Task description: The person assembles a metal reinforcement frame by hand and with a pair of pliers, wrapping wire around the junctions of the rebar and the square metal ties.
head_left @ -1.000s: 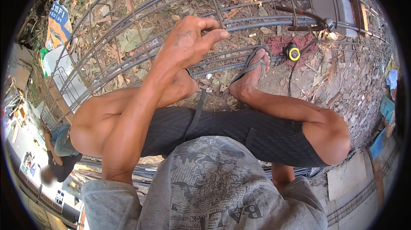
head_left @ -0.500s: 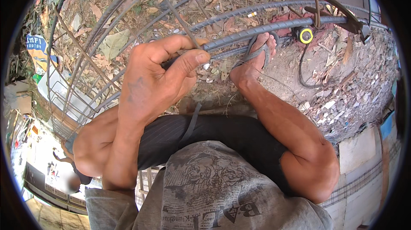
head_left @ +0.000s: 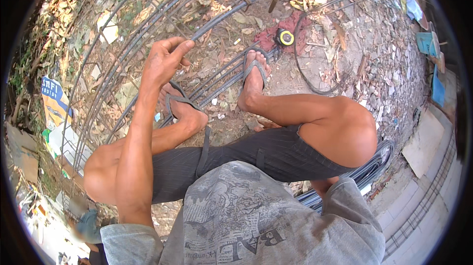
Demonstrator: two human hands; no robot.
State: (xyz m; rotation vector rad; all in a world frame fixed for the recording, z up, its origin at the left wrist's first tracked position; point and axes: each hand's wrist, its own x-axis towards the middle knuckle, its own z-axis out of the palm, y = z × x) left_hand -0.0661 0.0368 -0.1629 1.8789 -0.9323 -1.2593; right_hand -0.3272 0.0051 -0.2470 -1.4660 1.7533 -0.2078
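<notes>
L hand (head_left: 165, 63) half-curled over the rebar cage (head_left: 118, 68), fingers loose, gripping nothing. R hand not visible, can't tell its state. Tape measure (head_left: 285, 37) well right of L hand.

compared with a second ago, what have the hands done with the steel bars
The left hand has let go: half a second ago its fingers wrapped a thick steel bar, now it is raised with nothing in it above the bars. The right hand, then on the bar by the foot, is out of view. The person stays squatting, sandals on the bars, the yellow tape measure lying beyond them.
</notes>
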